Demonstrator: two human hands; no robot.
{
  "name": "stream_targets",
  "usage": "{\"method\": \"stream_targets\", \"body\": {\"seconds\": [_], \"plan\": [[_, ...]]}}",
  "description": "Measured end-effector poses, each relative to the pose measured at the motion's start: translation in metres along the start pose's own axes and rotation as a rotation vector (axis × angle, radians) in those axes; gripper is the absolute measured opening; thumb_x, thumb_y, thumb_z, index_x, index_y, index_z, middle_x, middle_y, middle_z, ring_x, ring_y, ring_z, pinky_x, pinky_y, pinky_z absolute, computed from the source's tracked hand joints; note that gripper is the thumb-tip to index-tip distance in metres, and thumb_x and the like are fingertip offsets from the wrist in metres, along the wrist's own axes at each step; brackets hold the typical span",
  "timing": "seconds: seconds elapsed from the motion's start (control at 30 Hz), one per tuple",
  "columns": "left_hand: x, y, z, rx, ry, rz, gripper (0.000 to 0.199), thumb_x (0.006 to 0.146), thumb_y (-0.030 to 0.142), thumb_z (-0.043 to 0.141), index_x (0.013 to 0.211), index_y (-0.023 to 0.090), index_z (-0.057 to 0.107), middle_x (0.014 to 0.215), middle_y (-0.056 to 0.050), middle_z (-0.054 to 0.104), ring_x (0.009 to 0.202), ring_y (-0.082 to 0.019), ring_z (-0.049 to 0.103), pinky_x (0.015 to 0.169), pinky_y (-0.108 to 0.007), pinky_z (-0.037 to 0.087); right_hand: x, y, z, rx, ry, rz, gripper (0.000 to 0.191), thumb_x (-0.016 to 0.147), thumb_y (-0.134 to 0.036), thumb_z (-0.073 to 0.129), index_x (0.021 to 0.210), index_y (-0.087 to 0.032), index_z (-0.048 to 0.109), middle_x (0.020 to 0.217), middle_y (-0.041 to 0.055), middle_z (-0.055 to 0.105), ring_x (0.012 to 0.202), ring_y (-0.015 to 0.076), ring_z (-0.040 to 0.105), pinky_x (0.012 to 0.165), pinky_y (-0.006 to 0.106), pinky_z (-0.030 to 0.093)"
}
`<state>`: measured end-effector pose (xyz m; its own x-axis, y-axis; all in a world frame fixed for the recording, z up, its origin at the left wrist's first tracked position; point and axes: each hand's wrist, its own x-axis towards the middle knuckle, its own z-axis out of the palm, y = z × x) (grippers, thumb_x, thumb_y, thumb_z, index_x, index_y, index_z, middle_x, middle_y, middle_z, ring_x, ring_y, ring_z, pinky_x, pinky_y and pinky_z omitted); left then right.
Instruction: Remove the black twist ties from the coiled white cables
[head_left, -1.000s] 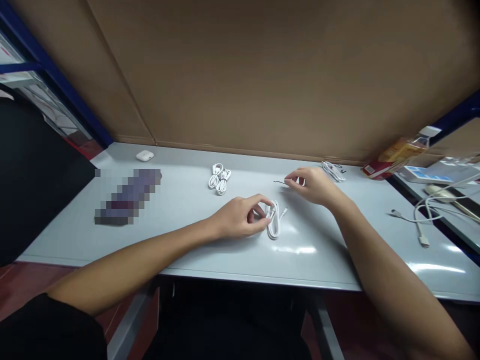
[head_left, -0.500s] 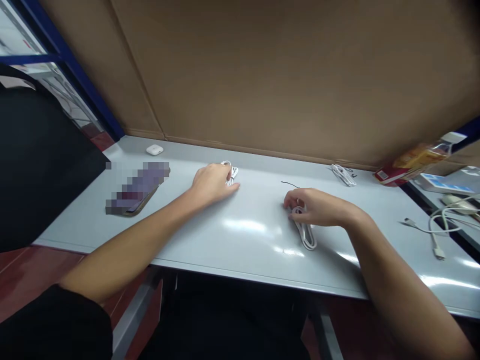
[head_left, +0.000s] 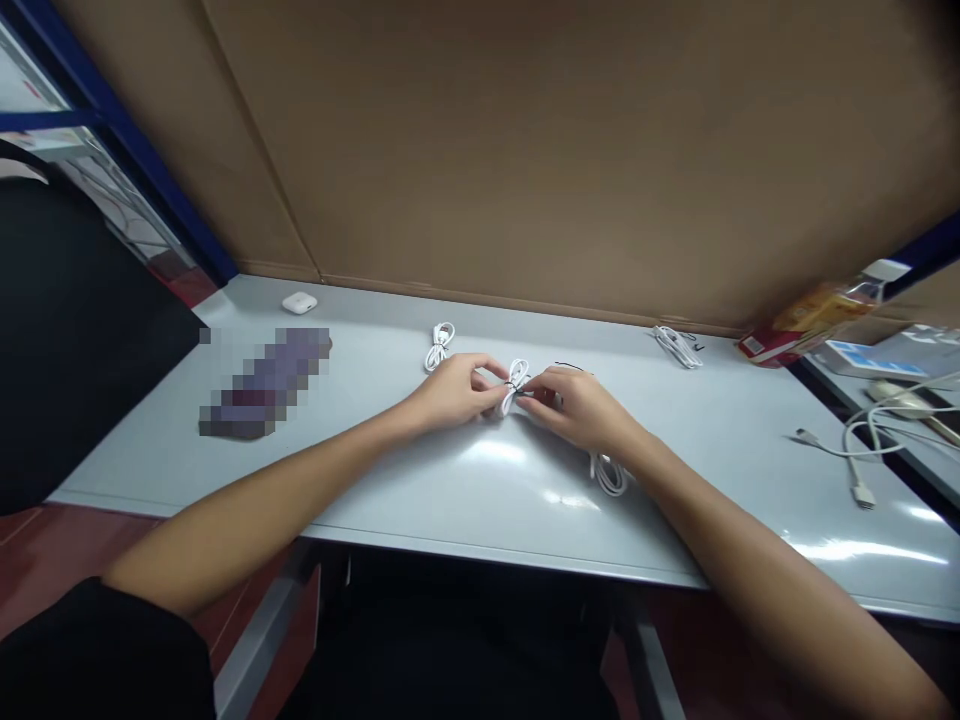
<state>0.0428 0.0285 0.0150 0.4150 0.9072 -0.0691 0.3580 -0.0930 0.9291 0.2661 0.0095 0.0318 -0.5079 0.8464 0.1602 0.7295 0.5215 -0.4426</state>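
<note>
On the grey desk (head_left: 420,505), a tied white cable bundle (head_left: 516,373) held near the middle

Thumb and fingers of the left hand (head_left: 459,390) are clamped on the bundle's left side. From the opposite side, the right hand (head_left: 579,405) pinches the black twist tie (head_left: 514,387) around its waist, so only the bundle separates the two sets of fingertips. Just beyond the left hand lies a second bundled cable (head_left: 439,345), also tied. Below the right wrist is a loosely coiled cable (head_left: 611,478), partly hidden. Behind the right hand, a loose black tie (head_left: 568,365) shows. Near the brown back panel (head_left: 487,160) lie another folded cable (head_left: 676,347) and, well to the left, a white earbud case (head_left: 300,302).
</note>
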Motion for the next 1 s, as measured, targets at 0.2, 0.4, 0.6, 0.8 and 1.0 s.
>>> {"method": "stream_targets", "body": {"seconds": [0.2,0.4,0.6,0.8,1.0], "plan": [[0.001,-0.008,0.006,-0.208,-0.067,0.058,0.061,0.090,0.026,0.075,0.143,0.019,0.048,0.092,-0.008,0.081,0.070,-0.015,0.071,0.071,-0.031,0.056,0.002,0.009,0.000,0.139,0.138,0.040,0.017,0.095,-0.037,0.065,0.091,-0.021,0.069,0.088,0.0058,0.074,0.075,0.0191,0.064,0.066,0.031,0.045],[0.005,-0.011,0.004,-0.334,-0.118,0.042,0.075,0.089,0.027,0.078,0.154,0.018,0.041,0.100,-0.010,0.080,0.074,-0.014,0.070,0.070,-0.030,0.055,0.000,0.009,-0.003,0.150,0.169,-0.067,0.011,0.096,-0.030,0.061,0.089,-0.022,0.066,0.086,0.0043,0.074,0.074,0.0187,0.064,0.067,0.031,0.046],[0.006,-0.007,0.002,-0.467,-0.155,0.006,0.059,0.085,0.027,0.082,0.138,0.016,0.060,0.106,-0.012,0.078,0.087,-0.017,0.073,0.080,-0.034,0.060,0.001,0.009,-0.003,0.144,0.197,-0.069,0.015,0.098,-0.031,0.058,0.095,-0.023,0.071,0.091,0.0054,0.077,0.077,0.0200,0.067,0.069,0.032,0.048],[0.003,0.002,0.003,-0.557,-0.128,-0.057,0.052,0.085,0.032,0.083,0.130,0.015,0.062,0.106,-0.013,0.077,0.094,-0.020,0.074,0.085,-0.038,0.061,0.001,0.011,0.003,0.132,0.182,-0.086,0.020,0.102,-0.034,0.053,0.092,-0.023,0.067,0.091,0.0057,0.072,0.082,0.0209,0.064,0.073,0.033,0.047],[0.001,0.000,0.004,-0.636,-0.148,-0.017,0.040,0.085,0.026,0.083,0.116,0.018,0.058,0.097,-0.005,0.076,0.089,-0.017,0.075,0.089,-0.037,0.060,0.000,0.007,0.003,0.233,0.194,-0.038,0.021,0.101,-0.036,0.054,0.094,-0.022,0.067,0.092,0.0045,0.073,0.079,0.0192,0.064,0.072,0.032,0.046]]}}
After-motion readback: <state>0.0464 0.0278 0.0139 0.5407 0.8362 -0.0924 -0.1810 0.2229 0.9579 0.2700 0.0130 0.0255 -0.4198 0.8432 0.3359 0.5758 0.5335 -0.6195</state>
